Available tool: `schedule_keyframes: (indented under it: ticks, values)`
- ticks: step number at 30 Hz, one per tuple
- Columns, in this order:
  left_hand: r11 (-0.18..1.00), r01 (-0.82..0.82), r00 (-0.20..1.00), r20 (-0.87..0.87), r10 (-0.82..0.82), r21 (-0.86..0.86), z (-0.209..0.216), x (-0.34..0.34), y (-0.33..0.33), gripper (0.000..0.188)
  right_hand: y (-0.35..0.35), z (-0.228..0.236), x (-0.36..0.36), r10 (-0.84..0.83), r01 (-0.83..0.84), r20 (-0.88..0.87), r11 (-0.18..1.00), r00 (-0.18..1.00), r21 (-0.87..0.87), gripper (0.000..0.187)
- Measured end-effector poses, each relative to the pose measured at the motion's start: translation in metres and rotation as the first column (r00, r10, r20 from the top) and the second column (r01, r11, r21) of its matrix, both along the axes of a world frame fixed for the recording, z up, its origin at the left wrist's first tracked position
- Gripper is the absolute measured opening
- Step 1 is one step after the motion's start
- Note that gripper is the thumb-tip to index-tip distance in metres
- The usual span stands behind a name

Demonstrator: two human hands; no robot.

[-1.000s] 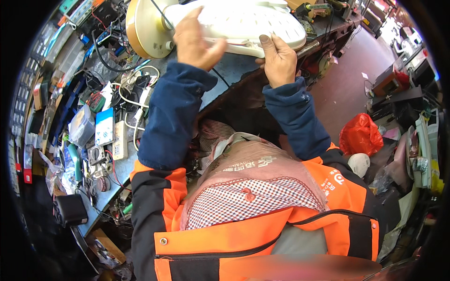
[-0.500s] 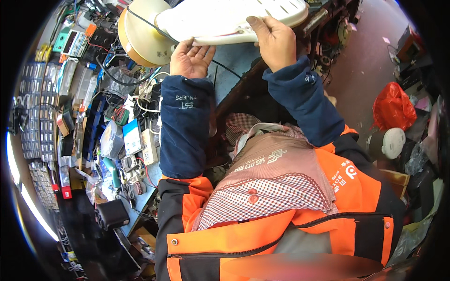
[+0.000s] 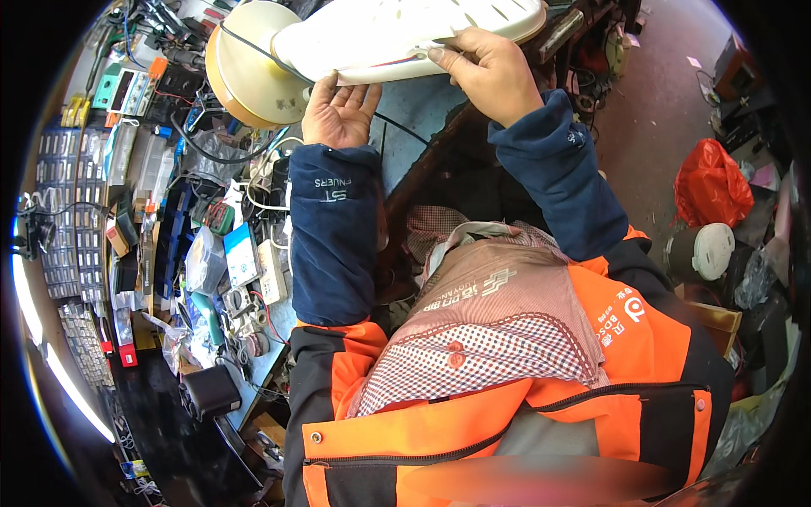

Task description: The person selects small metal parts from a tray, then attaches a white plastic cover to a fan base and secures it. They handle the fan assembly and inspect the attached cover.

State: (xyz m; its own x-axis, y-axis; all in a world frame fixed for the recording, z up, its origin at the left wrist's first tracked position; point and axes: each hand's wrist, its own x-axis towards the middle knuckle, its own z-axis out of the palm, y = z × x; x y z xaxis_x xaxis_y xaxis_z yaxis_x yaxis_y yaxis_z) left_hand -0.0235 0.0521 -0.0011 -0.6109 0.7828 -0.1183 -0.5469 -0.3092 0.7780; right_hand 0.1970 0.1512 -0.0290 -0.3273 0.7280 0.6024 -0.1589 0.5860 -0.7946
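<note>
At twelve o'clock above the workbench (image 3: 405,127), I steady a white slotted plastic housing (image 3: 397,38), its long axis running nine to three. My left hand (image 3: 338,114) cups underneath, palm open; my right hand (image 3: 486,72) pinches its lower edge.

I see the panel (image 3: 405,38) held over the bench (image 3: 414,127) between my left hand (image 3: 338,114) below it and my right hand (image 3: 486,72) at its right edge, the disc (image 3: 249,72) just left, the bag (image 3: 712,184) far right above the bucket (image 3: 701,251).
</note>
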Motion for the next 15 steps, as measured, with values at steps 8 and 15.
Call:
schedule_keyframes:
  ticks: [8, 15]
  values:
    - [0.998, 0.046, 0.998, 0.035, -0.048, 0.053, -0.006, -0.009, 0.002, 0.045, 0.004, -0.008, -0.007, -0.056, 0.065, -0.073, 0.989, 0.996, 0.130, 0.030]
    - [0.999, 0.026, 0.999, -0.033, -0.025, 0.031, -0.003, -0.002, -0.001, 0.048, 0.001, -0.005, -0.013, -0.069, 0.082, -0.081, 0.984, 0.994, 0.159, 0.025]
